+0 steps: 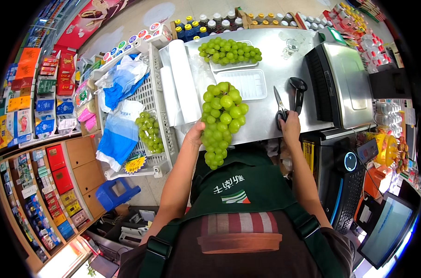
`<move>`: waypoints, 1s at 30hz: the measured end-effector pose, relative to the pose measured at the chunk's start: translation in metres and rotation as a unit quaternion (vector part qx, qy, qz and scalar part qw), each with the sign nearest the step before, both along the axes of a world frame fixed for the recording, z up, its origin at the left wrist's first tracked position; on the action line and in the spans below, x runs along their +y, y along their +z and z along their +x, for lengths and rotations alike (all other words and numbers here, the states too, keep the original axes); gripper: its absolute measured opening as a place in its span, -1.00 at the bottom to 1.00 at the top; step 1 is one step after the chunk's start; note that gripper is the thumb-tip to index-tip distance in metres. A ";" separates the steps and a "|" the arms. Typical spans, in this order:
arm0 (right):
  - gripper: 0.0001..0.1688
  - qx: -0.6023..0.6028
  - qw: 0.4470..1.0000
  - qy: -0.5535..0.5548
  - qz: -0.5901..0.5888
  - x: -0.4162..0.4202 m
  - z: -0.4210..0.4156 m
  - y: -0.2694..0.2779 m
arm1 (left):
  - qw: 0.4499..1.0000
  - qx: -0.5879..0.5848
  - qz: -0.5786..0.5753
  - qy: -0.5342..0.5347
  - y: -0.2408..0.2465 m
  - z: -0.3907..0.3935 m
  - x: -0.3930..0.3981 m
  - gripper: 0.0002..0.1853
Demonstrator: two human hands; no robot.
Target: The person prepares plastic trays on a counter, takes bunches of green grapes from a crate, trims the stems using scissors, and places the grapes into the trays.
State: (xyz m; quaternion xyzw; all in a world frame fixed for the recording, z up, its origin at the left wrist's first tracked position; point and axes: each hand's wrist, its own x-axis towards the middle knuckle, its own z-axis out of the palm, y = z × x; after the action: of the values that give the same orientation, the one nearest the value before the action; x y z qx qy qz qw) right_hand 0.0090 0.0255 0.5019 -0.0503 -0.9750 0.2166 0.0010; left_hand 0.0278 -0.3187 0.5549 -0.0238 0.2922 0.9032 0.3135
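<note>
A large bunch of green grapes [221, 121] hangs from my left hand [195, 133], which grips it at its left side above the table's near edge. My right hand [291, 127] is closed about the black handles of a pair of scissors [279, 100], whose blades point away from me over the metal table. A black handheld scanner [297, 91] lies just past my right fingers. Beyond the held bunch, a clear plastic tray [243, 84] shows its ribbed bottom. Behind that, another bunch of green grapes [231, 51] rests on a white tray [236, 65] and overhangs its left end.
Rolls of clear film [184, 80] lie along the left of the metal table [276, 66]. A wrapping machine [347, 83] stands at the right. Left of the table, a white plastic crate [161, 121] holds bagged grapes [150, 133] and blue-white bags [121, 133]. Bottles [214, 24] line the far edge.
</note>
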 end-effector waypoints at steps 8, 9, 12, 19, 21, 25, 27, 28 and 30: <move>-0.72 -0.176 0.855 -0.094 -0.479 0.004 -0.013 0.022 | 0.996 0.018 -0.075 -0.033 0.012 -0.011 -0.022 0.15; -0.69 -0.171 0.852 -0.081 -0.488 -0.014 -0.009 0.057 | 0.996 0.020 -0.086 -0.030 0.016 -0.013 -0.023 0.15; -0.59 -0.119 0.911 0.012 -0.394 -0.045 0.012 0.107 | 0.992 0.015 -0.111 -0.049 0.026 -0.023 -0.022 0.15; -0.39 -0.162 0.941 0.060 -0.289 -0.073 0.011 0.151 | 0.992 -0.068 -0.059 -0.084 -0.003 -0.023 -0.035 0.14; -0.36 -0.166 0.931 0.067 -0.318 -0.071 0.014 0.142 | 0.993 -0.081 0.064 -0.055 -0.006 -0.016 -0.024 0.13; -0.36 -0.194 0.921 0.022 -0.337 -0.083 0.020 0.158 | 0.982 -0.054 0.176 -0.035 0.020 -0.018 -0.008 0.15; -0.44 -0.204 0.908 0.028 -0.366 -0.084 0.019 0.158 | 0.982 -0.074 0.164 -0.049 0.023 -0.017 -0.013 0.20; -0.47 -0.208 0.898 0.030 -0.385 -0.084 0.021 0.153 | 0.986 -0.075 0.142 -0.053 0.027 -0.018 -0.014 0.21; -0.55 -0.201 0.880 0.028 -0.430 -0.086 0.025 0.149 | 0.988 -0.119 0.079 -0.053 0.040 -0.019 -0.018 0.20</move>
State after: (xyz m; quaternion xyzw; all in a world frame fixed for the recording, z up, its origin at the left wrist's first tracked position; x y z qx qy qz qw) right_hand 0.0345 -0.0602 0.6511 -0.0610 -0.7665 0.5994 -0.2227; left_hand 0.0088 -0.3366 0.5948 -0.0910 0.1814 0.8961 0.3948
